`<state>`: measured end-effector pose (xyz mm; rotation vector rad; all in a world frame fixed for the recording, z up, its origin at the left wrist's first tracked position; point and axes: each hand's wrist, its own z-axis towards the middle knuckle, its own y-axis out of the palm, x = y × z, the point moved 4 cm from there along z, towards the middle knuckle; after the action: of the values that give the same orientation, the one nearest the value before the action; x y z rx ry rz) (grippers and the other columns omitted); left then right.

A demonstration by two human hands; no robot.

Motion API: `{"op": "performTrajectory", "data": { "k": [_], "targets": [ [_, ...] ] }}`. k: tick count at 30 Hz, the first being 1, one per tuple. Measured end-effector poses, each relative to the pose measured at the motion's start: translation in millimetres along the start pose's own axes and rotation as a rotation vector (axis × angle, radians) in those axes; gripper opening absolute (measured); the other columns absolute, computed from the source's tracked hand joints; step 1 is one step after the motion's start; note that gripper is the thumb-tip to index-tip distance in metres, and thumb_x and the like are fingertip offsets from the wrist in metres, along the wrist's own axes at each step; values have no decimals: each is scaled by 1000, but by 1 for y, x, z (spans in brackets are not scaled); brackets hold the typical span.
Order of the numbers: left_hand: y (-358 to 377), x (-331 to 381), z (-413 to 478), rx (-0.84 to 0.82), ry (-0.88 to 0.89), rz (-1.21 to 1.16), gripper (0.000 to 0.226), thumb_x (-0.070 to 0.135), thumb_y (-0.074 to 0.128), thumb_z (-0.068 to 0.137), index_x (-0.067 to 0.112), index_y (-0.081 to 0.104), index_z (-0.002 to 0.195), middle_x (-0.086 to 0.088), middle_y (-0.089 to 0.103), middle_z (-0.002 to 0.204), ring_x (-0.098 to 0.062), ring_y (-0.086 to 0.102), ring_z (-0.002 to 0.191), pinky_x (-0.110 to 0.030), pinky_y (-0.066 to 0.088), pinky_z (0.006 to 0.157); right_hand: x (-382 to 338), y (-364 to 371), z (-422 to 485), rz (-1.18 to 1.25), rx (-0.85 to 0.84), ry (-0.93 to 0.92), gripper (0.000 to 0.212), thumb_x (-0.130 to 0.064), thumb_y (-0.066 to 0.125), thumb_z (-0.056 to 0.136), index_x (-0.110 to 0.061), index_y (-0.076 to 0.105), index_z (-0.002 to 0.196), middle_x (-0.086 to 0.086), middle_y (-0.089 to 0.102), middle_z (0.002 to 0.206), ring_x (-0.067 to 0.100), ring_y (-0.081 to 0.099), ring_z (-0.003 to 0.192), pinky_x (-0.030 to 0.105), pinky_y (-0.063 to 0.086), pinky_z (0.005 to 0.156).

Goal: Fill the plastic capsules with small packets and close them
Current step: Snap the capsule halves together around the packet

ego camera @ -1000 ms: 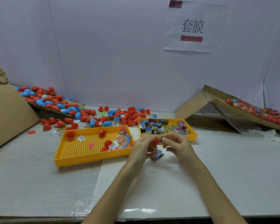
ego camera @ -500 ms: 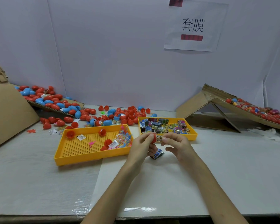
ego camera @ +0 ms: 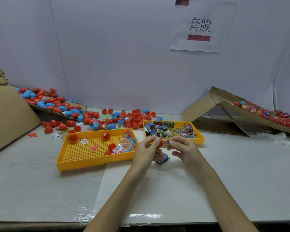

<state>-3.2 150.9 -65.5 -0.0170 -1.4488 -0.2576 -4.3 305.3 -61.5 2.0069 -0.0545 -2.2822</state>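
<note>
The left hand (ego camera: 146, 149) is raised just above the table (ego camera: 241, 173), fingers curled, gripping a red capsule half (ego camera: 160, 142) between thumb and fingertips. The right hand (ego camera: 182, 148) pinches a small yellowish packet (ego camera: 166, 141) between thumb and forefinger, its other fingers loosely bent. The packet touches the capsule half at its right side; how far it sits inside cannot be told. A second packet (ego camera: 163, 159) lies on the table directly below the hands. Just behind the hands stands a yellow tray of packets (ego camera: 200, 137). To the left, a perforated yellow tray (ego camera: 94, 163) holds several red capsule halves and clear packets. Loose red and blue capsules (ego camera: 124, 118) are heaped along the back wall. A cardboard ramp (ego camera: 233, 113) at the right carries more capsules.
</note>
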Motion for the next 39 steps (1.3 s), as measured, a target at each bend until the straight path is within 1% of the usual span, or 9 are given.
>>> {"op": "performTrajectory", "data": {
  "k": [11, 16, 19, 21, 24, 26, 31, 34, 39],
  "targets": [
    [-3, 0, 1, 40, 43, 45, 9, 31, 59, 100, 28, 67, 97, 1, 67, 58, -12, 66, 55, -25, 56, 58, 1, 1, 0, 18, -9, 25, 5, -23, 73, 72, -21, 77, 74, 1, 67, 72, 11, 65, 70, 21, 48, 60],
    [-2, 2, -1, 43, 61, 61, 6, 29, 61, 99, 31, 65, 96, 1, 68, 57, -12, 67, 53, -20, 53, 52, 0, 2, -1, 11, -20, 23, 4, -17, 79, 74, -20, 77, 76, 0, 67, 73, 13, 65, 71, 21, 48, 60],
    [-1, 3, -2, 46, 91, 123, 8, 28, 59, 100, 31, 64, 95, 1, 68, 58, -10, 66, 52, -17, 49, 48, 0, 2, -2, -12, -12, 26, 8, -15, 72, 81, -20, 77, 77, 1, 68, 74, 13, 66, 72, 22, 48, 62],
    [-1, 4, -3, 48, 112, 164, 9, 29, 58, 100, 34, 64, 94, 2, 69, 67, -8, 67, 56, -15, 48, 48, 0, 2, -2, -20, -1, 30, 10, -14, 71, 84, -20, 77, 78, 2, 69, 76, 13, 66, 73, 23, 49, 63],
    [-3, 4, -3, 63, 127, 172, 8, 32, 61, 98, 37, 64, 93, 2, 69, 85, -15, 71, 73, -20, 55, 58, 0, 2, -2, -32, 7, 35, 15, -11, 69, 87, -20, 77, 78, 2, 70, 76, 12, 67, 73, 23, 49, 63],
    [-4, 4, -2, 66, 122, 153, 5, 31, 63, 97, 36, 66, 95, 1, 69, 90, -13, 71, 73, -21, 58, 62, 0, 2, -2, -35, 6, 37, 15, -11, 69, 88, -20, 77, 79, 1, 70, 75, 12, 67, 73, 24, 49, 64],
    [-6, 2, -1, 64, 71, 88, 10, 27, 68, 94, 36, 71, 97, 10, 75, 81, -1, 69, 71, -15, 55, 62, 0, 1, -3, -40, 12, 44, 12, -15, 71, 85, -22, 78, 78, 1, 70, 77, 11, 67, 74, 25, 48, 66],
    [-9, 1, 0, 72, 27, 19, 13, 23, 72, 91, 29, 74, 102, 8, 76, 81, -3, 71, 72, -15, 54, 61, -1, 3, -4, -22, 4, 37, 4, -22, 75, 76, -22, 78, 77, 1, 70, 78, 11, 66, 74, 26, 47, 68],
    [-7, 0, 0, 61, -3, -46, 14, 17, 76, 87, 20, 76, 101, 3, 78, 76, -8, 73, 70, -18, 56, 65, -3, 3, -5, 11, 5, -5, 7, -23, 74, 70, -22, 80, 75, -1, 72, 76, 9, 65, 74, 21, 50, 67]
  ]
}}
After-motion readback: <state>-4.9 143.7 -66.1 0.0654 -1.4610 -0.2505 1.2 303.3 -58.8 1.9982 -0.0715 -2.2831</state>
